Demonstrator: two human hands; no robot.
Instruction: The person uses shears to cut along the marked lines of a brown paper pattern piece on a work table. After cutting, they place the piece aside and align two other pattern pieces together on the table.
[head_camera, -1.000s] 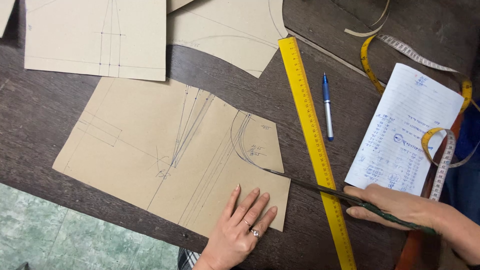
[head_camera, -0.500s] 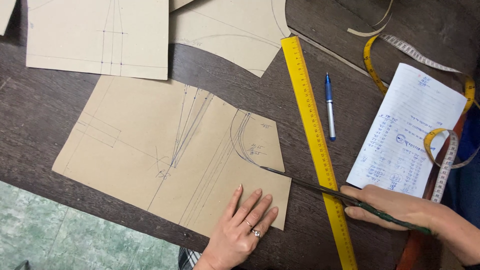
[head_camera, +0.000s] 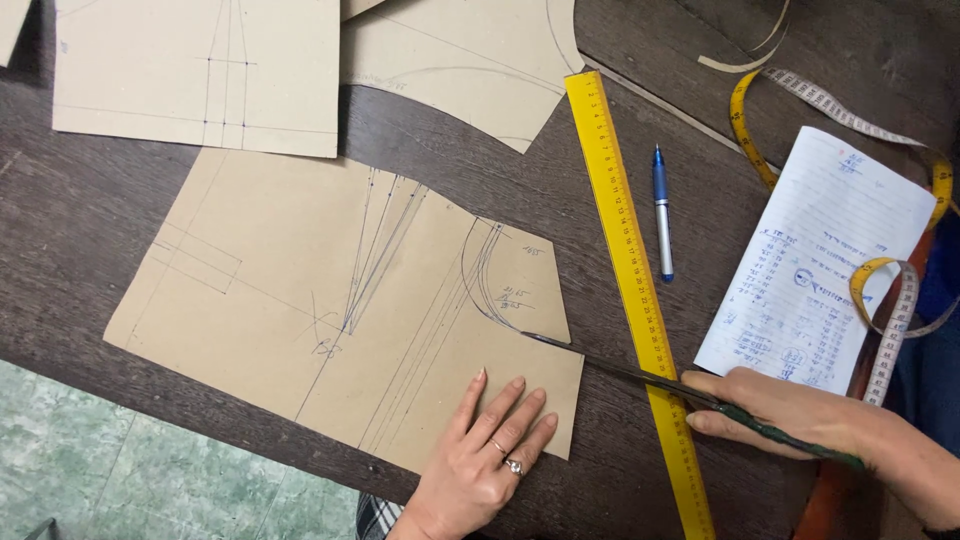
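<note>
Tan paper pattern sheet (head_camera: 330, 300) lies flat on the dark wooden counter (head_camera: 80, 220); we keep left hand (head_camera: 490, 450) fingers spread on it while right hand (head_camera: 790, 415), gripping green-handled scissors (head_camera: 680, 385), follows the curved pencil line (head_camera: 478, 280).

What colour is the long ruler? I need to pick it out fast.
Yellow with dark markings; the ruler lies across the table, clearest in the head view.

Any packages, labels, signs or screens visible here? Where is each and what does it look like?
No packages, signs or screens.
Notebook page: white, handwritten in blue, by the right hand.
Ruler: long, yellow, printed scale, centre-right.
Tape measure: yellow and white, curled at right.
</note>
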